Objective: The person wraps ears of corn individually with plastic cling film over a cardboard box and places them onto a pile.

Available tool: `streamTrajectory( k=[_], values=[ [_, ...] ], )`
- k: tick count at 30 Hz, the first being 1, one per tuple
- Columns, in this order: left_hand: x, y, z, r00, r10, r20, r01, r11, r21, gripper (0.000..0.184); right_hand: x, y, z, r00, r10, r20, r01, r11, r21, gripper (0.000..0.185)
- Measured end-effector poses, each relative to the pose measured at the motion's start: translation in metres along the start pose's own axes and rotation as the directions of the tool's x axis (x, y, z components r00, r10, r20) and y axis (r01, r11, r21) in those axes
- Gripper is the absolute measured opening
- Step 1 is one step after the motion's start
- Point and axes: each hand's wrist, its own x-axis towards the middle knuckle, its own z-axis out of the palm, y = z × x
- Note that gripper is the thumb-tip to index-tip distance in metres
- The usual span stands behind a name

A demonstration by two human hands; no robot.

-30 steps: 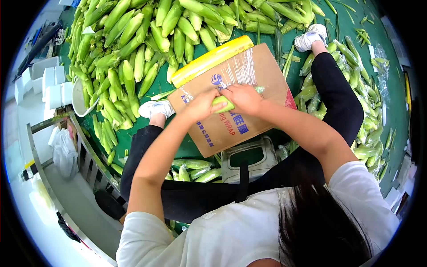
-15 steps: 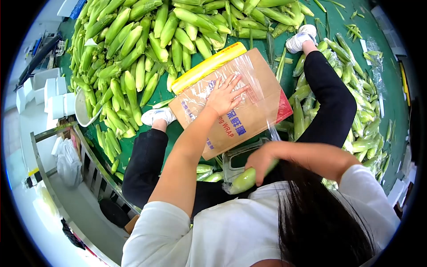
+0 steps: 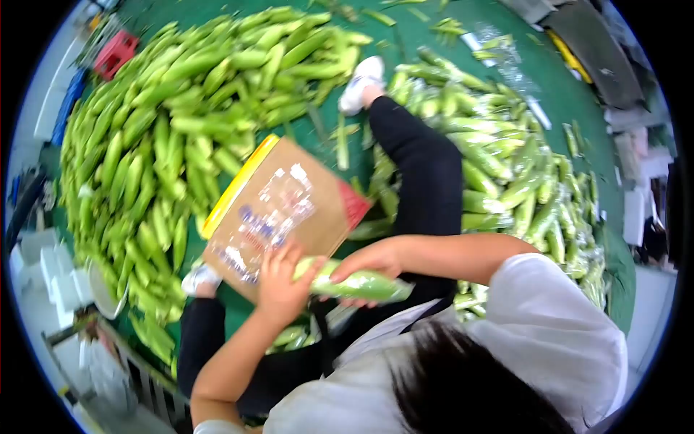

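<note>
An ear of corn (image 3: 365, 285) in its green husk, with shiny cling film on it, lies across both hands above my lap. My right hand (image 3: 370, 264) is closed round its middle, thumb on top and fingers underneath. My left hand (image 3: 283, 277) presses its fingers onto the ear's left end, beside the lower edge of the cardboard box (image 3: 318, 192). Cling film glints on top of that box, and a yellow roll (image 3: 241, 186) runs along its far left edge.
A big heap of unwrapped corn (image 3: 163, 137) spreads on the green floor (image 3: 405, 29) at the left. Film-wrapped corn (image 3: 499, 173) is piled at the right. My legs (image 3: 426, 181) lie either side of the box. A red crate (image 3: 116, 54) stands far left.
My left hand has come off the box top and now holds the ear's end. My right hand has brought the corn up and forward, level with the box's near edge. The view has turned rightward.
</note>
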Motion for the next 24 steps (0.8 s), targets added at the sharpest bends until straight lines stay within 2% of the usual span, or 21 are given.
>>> streamTrajectory(
  k=[1, 3, 4, 5, 6, 7, 9, 10, 11, 12, 13, 14, 15, 16, 17, 19, 20, 21, 22, 23, 24],
  values=[
    [0.009, -0.013, -0.012, 0.944, -0.125, 0.305, 0.187, 0.966, -0.181, 0.055, -0.005, -0.012, 0.005, 1.000, -0.011, 0.005, 0.011, 1.000, -0.026, 0.061],
    [0.055, -0.025, -0.039, 0.695, -0.227, 0.682, 0.439, 0.885, -0.152, 0.062, -0.036, -0.042, 0.022, 0.946, -0.226, -0.234, 0.075, 0.851, -0.519, 0.071],
    [0.056, -0.040, -0.028, 0.678, -0.110, 0.727, 0.515, 0.776, -0.363, 0.068, -0.047, -0.056, 0.016, 0.877, -0.413, -0.245, -0.011, 0.493, -0.870, 0.073],
    [0.048, -0.061, -0.017, 0.675, -0.017, 0.737, 0.595, 0.603, -0.531, 0.074, -0.061, -0.065, 0.038, 0.733, -0.606, -0.308, -0.431, -0.063, -0.900, 0.069],
    [0.057, -0.077, -0.010, 0.616, 0.168, 0.770, 0.733, 0.236, -0.638, 0.087, -0.065, -0.066, 0.033, 0.630, -0.698, -0.340, -0.616, -0.183, -0.766, 0.067],
    [0.054, -0.094, 0.011, 0.665, 0.225, 0.712, 0.708, 0.116, -0.697, 0.092, -0.074, -0.080, 0.042, 0.635, -0.718, -0.284, -0.593, -0.219, -0.775, 0.063],
    [0.097, -0.121, -0.021, 0.448, 0.188, 0.874, 0.883, 0.057, -0.465, 0.093, -0.103, -0.101, 0.016, 0.471, -0.874, -0.118, -0.613, -0.228, -0.756, 0.055],
    [0.087, -0.163, 0.009, 0.633, -0.010, 0.774, 0.774, -0.004, -0.633, 0.076, -0.125, -0.110, -0.015, 0.310, -0.948, -0.078, -0.636, -0.145, -0.758, 0.049],
    [0.078, -0.205, 0.039, 0.765, -0.207, 0.610, 0.627, 0.019, -0.779, 0.061, -0.148, -0.116, -0.035, -0.061, -0.913, -0.403, -0.748, 0.309, -0.588, 0.050],
    [0.056, -0.269, 0.102, 0.700, -0.701, 0.136, 0.457, 0.294, -0.839, 0.046, -0.200, -0.106, -0.098, -0.253, -0.881, -0.399, -0.739, 0.442, -0.508, 0.056],
    [0.039, -0.315, 0.087, 0.277, -0.959, 0.061, 0.657, 0.142, -0.740, 0.041, -0.293, -0.061, -0.201, -0.343, -0.936, -0.077, -0.856, 0.345, -0.384, 0.063],
    [0.006, -0.385, 0.113, -0.021, -0.980, -0.196, 0.707, 0.124, -0.696, 0.043, -0.341, -0.044, -0.219, -0.464, -0.856, -0.228, -0.814, 0.513, -0.271, 0.064],
    [-0.008, -0.413, 0.103, -0.185, -0.927, -0.326, 0.817, 0.039, -0.575, 0.063, -0.377, -0.023, -0.235, -0.527, -0.795, -0.300, -0.782, 0.592, -0.193, 0.066],
    [-0.019, -0.439, 0.108, -0.275, -0.918, -0.284, 0.861, -0.104, -0.499, 0.078, -0.374, -0.038, -0.240, -0.497, -0.824, -0.270, -0.797, 0.557, -0.234, 0.066],
    [-0.031, -0.465, 0.123, -0.284, -0.946, -0.160, 0.896, -0.202, -0.395, 0.087, -0.375, -0.046, -0.248, -0.471, -0.850, -0.238, -0.808, 0.524, -0.270, 0.066],
    [-0.042, -0.483, 0.125, -0.103, -0.985, -0.137, 0.980, -0.077, -0.185, 0.091, -0.372, -0.049, -0.241, -0.424, -0.885, -0.192, -0.830, 0.465, -0.308, 0.066],
    [-0.044, -0.488, 0.121, -0.087, -0.992, -0.088, 0.991, -0.078, -0.105, 0.095, -0.375, -0.034, -0.230, -0.408, -0.894, -0.186, -0.841, 0.447, -0.305, 0.067],
    [-0.052, -0.499, 0.125, -0.035, -0.999, -0.031, 0.994, -0.031, -0.109, 0.091, -0.340, -0.067, -0.207, -0.311, -0.950, -0.020, -0.927, 0.308, -0.214, 0.064],
    [-0.057, -0.504, 0.131, 0.066, -0.992, -0.104, 0.967, 0.089, -0.241, 0.076, -0.278, -0.109, -0.169, -0.303, -0.950, 0.071, -0.916, 0.269, -0.298, 0.060],
    [-0.064, -0.502, 0.140, 0.063, -0.992, 0.110, 0.822, -0.010, -0.569, 0.065, -0.205, -0.143, -0.127, -0.341, -0.940, -0.015, -0.745, 0.280, -0.605, 0.055],
    [-0.059, -0.486, 0.132, 0.058, -0.942, 0.329, 0.527, -0.251, -0.812, 0.055, -0.134, -0.165, -0.096, -0.393, -0.906, -0.158, -0.600, 0.383, -0.703, 0.045]
  ],
)
